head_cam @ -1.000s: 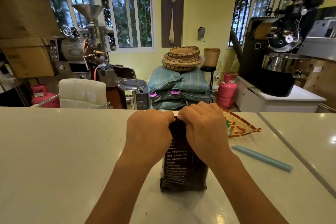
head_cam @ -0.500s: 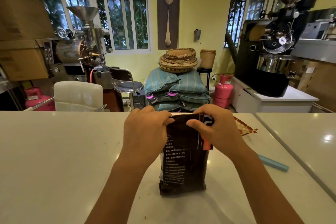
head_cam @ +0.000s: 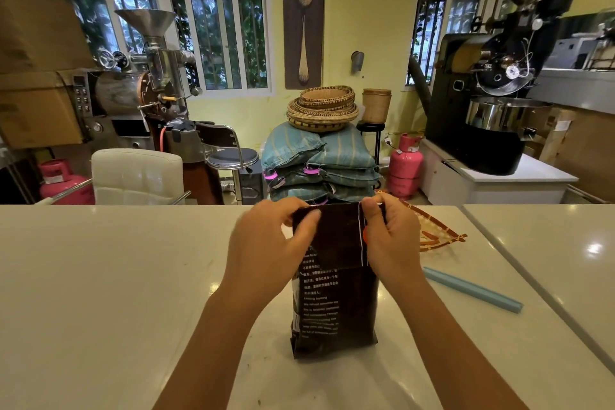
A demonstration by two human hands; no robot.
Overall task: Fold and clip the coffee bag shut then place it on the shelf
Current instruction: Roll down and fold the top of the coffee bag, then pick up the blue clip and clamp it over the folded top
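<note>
A dark brown coffee bag with white print stands upright on the white counter in front of me. Its top is folded down toward me into a flat flap. My left hand pinches the flap's left corner, thumb on the front. My right hand grips the right corner the same way. A long light-blue clip bar lies on the counter to the right of the bag, untouched.
A patterned woven tray lies behind my right hand. A second counter section adjoins on the right. Beyond the counter are a white chair, stacked sacks, pink gas cylinders and roasting machines.
My hands went from bunched over the bag's top to spread apart at its corners, and the top now lies folded down as a flat flap. The bag has stayed in place.
</note>
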